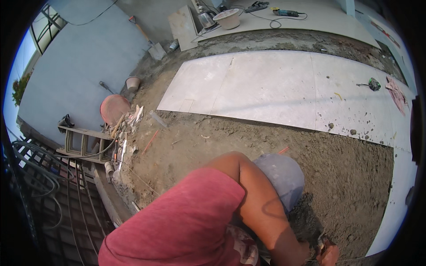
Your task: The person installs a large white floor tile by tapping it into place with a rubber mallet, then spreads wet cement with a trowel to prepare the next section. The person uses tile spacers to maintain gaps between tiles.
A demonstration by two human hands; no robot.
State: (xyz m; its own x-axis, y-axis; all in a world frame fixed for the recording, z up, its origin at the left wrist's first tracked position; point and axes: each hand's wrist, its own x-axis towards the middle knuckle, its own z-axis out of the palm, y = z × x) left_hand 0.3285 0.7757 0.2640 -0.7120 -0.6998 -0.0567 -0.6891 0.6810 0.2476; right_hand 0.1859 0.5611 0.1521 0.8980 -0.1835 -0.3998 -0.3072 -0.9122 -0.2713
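Note:
Neither of my hands is in view. Close in front of me, a co-worker in a red shirt (177,217) and a grey cap (282,177) bends low over wet grey mortar (350,199). The co-worker's bare arm (262,204) reaches down to the lower right. A hand of theirs (328,253) is at the mortar, by a small dark thing, perhaps a tool, that I cannot make out. Beyond the mortar lie large white floor tiles (270,84), spotted with mortar at the right.
A green-and-black handled tool (373,84) and a pink cloth (397,94) lie on the tiles. At left are a round reddish tub (114,109), a bucket (132,83), a wooden ladder-like frame (84,142) and a shovel (155,49). An angle grinder (285,12) and a basin (227,18) stand at the back.

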